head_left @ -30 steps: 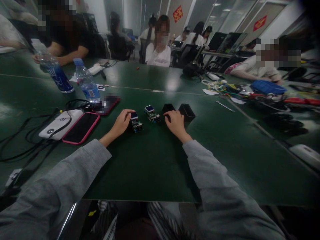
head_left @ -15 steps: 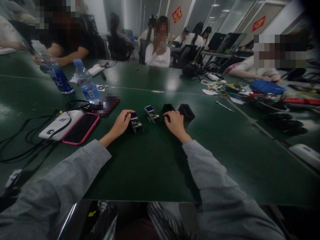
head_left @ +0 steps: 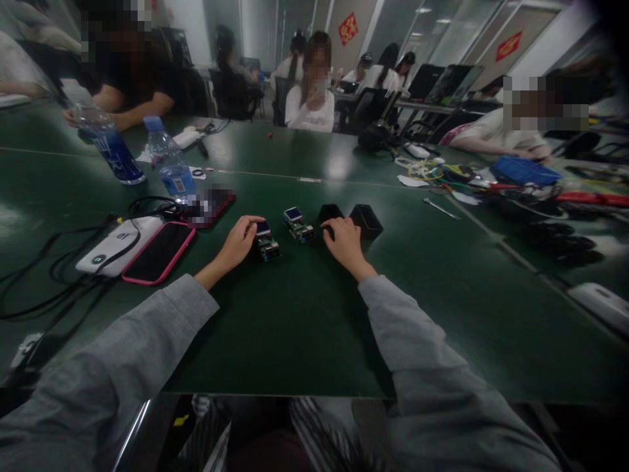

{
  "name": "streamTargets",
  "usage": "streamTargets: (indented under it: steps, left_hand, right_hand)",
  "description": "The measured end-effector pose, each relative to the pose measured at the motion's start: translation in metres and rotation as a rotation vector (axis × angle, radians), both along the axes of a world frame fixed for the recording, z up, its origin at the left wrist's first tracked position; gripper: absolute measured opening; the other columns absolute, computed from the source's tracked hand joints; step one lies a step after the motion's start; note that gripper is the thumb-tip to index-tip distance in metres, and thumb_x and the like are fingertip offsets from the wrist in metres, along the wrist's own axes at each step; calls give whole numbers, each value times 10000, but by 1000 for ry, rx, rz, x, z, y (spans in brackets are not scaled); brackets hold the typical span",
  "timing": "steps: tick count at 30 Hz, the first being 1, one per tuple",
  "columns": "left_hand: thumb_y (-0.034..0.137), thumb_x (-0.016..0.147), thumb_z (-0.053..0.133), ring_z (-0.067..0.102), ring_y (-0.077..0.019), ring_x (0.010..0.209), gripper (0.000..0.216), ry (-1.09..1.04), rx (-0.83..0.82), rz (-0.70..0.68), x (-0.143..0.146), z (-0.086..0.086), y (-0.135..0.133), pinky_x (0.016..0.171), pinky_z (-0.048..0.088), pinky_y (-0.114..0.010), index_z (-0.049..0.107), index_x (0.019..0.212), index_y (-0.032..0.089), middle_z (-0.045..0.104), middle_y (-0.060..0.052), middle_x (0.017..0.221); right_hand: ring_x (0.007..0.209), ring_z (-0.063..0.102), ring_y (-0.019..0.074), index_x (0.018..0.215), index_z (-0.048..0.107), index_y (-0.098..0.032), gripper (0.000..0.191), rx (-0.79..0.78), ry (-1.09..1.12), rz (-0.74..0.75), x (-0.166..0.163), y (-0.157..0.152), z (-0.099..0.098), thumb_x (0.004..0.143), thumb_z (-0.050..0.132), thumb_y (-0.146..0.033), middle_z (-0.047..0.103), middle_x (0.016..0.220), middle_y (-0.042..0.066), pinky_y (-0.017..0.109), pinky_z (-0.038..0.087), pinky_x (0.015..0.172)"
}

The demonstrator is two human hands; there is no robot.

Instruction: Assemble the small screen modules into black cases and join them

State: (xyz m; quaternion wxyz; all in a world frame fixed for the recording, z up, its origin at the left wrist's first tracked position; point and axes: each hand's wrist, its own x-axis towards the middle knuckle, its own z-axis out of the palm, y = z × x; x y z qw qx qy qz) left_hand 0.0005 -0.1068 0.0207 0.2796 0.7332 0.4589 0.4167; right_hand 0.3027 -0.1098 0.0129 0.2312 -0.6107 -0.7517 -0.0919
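Observation:
My left hand [head_left: 238,244] is curled round a small circuit board with a blue screen [head_left: 266,242] on the green table [head_left: 295,328]. A second small board with a screen [head_left: 297,225] lies just to its right, untouched. My right hand [head_left: 344,244] rests with bent fingers on a small black open box [head_left: 328,214]. Another black box [head_left: 366,220] stands right beside it. Both my arms are in grey sleeves.
A pink-cased phone [head_left: 158,252], a white power bank [head_left: 116,245] and black cables [head_left: 59,262] lie at the left. Two water bottles [head_left: 170,168] stand behind them. Wires, tools and a blue case [head_left: 525,171] clutter the right. Other people sit across the table.

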Motion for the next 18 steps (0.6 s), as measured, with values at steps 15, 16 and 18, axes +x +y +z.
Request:
streamTargets:
  steps: [15, 16, 18]
  left_hand:
    - [319, 977, 389, 575, -205, 1111, 300, -55, -34, -30, -1, -1, 0, 964, 486, -406, 571, 1189, 209, 613, -77, 1188]
    - [318, 976, 391, 576, -206, 1109, 300, -61, -35, -32, -1, -1, 0, 962, 488, -406, 572, 1188, 209, 614, -77, 1187]
    - [316, 973, 394, 580, -206, 1104, 299, -73, -42, -38, -1, -2, 1, 957, 491, -406, 574, 1186, 207, 615, -79, 1188]
  right_hand:
    - [1053, 502, 300, 1052, 608, -221, 192, 1, 16, 16, 0, -1, 1, 928, 463, -231, 639, 1073, 89, 426, 345, 806]
    - [1054, 502, 303, 1052, 609, -221, 194, 1, 17, 15, 0, -1, 1, 927, 461, -229, 639, 1072, 91, 429, 347, 807]
    - [1057, 501, 310, 1053, 610, -223, 200, -4, 19, 13, 0, -2, 2, 927, 454, -228, 640, 1073, 96, 436, 351, 809]
